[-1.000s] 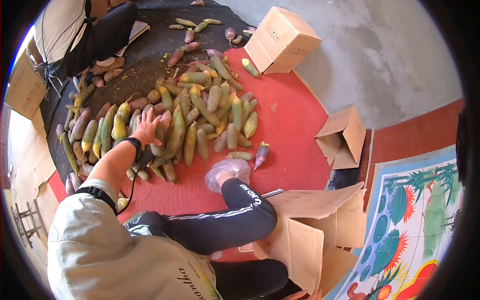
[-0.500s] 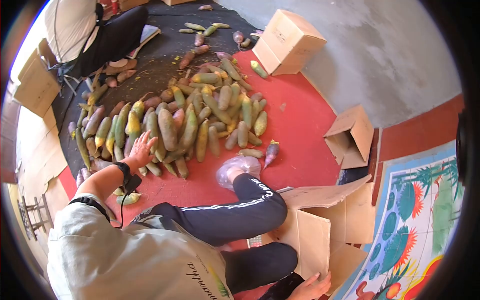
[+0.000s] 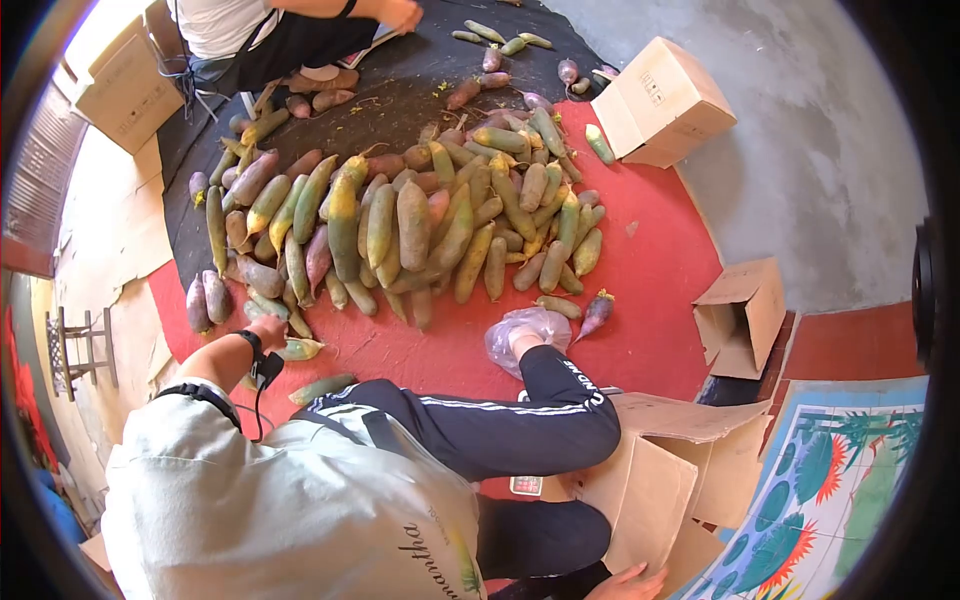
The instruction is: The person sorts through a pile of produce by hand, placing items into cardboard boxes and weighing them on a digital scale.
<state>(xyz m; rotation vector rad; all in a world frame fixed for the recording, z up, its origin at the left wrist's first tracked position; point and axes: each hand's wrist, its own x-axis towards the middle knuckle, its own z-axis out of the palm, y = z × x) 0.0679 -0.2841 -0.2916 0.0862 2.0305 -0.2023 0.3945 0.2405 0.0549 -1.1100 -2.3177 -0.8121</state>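
My left hand (image 3: 266,330) is low at the near left end of a large pile of radishes (image 3: 415,225), its fingers closed over a green radish (image 3: 302,349) on the red mat. Another green radish (image 3: 322,388) lies closer to my leg. My right hand (image 3: 632,582), at the bottom of the view, grips the near edge of an open cardboard box (image 3: 640,490) beside my knees. The box lies with its flaps spread. The pile mixes long green, yellowish and purple radishes.
A co-worker (image 3: 235,35) sits at the upper left beside a cardboard box (image 3: 130,85). Other boxes stand at the upper right (image 3: 665,100) and right (image 3: 740,315). My foot in a plastic bag (image 3: 528,335) rests near a purple radish (image 3: 596,312). A black sheet (image 3: 390,85) lies behind.
My left hand has dropped from above the pile's front, fingers spread, to a radish nearer my body. My view has shifted left. My right hand stays at the box edge.
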